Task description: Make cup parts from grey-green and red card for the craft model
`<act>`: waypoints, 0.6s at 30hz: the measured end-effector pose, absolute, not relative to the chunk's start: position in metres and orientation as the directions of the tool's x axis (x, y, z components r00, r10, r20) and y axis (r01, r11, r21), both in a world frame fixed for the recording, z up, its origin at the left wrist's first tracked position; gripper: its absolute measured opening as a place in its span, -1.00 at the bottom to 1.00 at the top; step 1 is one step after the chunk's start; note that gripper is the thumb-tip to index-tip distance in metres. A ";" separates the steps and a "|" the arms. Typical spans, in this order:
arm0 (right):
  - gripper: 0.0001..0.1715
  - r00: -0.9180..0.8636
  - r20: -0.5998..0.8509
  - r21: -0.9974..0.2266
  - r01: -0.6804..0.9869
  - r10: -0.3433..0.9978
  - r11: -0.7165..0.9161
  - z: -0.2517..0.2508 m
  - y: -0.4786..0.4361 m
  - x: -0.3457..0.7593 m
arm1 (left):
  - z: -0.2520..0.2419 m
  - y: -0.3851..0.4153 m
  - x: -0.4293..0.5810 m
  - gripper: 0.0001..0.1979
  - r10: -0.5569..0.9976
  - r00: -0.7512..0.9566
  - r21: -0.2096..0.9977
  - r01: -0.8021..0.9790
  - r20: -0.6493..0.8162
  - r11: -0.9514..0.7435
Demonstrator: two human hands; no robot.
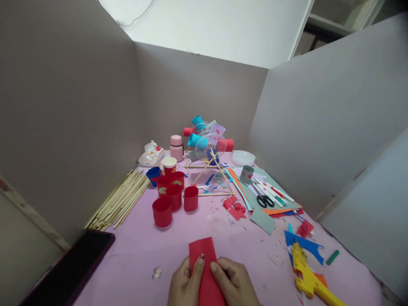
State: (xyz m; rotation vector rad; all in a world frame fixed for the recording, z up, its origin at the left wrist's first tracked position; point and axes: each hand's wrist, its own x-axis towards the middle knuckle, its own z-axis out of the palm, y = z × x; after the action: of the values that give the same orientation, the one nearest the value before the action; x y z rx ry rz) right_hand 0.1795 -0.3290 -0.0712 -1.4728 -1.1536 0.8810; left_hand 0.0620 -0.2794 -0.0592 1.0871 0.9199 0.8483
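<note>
A strip of red paper [205,250] is held at the near edge of the table, its far end pointing away from me. My left hand [187,280] grips its left side, thumb lying on top. On the right side, my right hand [235,282] pinches it with the thumb at the edge; the fingers of both hands are partly hidden underneath. Beyond the hands stand several red paper cups, among them a near one [162,212] and one to its right [191,199]. Small red paper scraps [235,207] lie farther right.
Wooden sticks [119,199] and a black phone [72,265] lie left. Right are a yellow glue gun [306,272], black-handled scissors [265,201], markers [276,193] and grey card [263,221]. A stick-and-cup wheel model [210,146], pink flask [176,148] and white bowl [243,158] stand behind.
</note>
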 end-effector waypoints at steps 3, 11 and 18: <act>-0.50 0.291 0.047 -0.979 0.201 0.956 -0.013 -0.073 -0.328 0.176 | -0.058 -0.279 0.060 -0.54 0.915 0.360 0.963 -0.126 -0.181 0.240; -0.50 0.220 0.106 -0.972 0.229 0.970 0.054 -0.062 -0.329 0.171 | -0.053 -0.267 0.065 -0.55 0.877 0.379 0.916 -0.147 -0.296 0.373; -0.44 0.165 -0.142 -0.990 -0.008 0.976 -0.143 -0.056 -0.335 0.168 | -0.036 -0.266 0.064 -0.64 0.891 0.313 0.897 -0.191 -0.329 0.398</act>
State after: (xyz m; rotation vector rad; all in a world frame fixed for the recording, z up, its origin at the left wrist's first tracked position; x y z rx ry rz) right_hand 0.1683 -0.3353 -0.0564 -1.3901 -1.0166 1.1848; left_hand 0.0642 -0.2660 -0.0359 0.8744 0.9873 0.8485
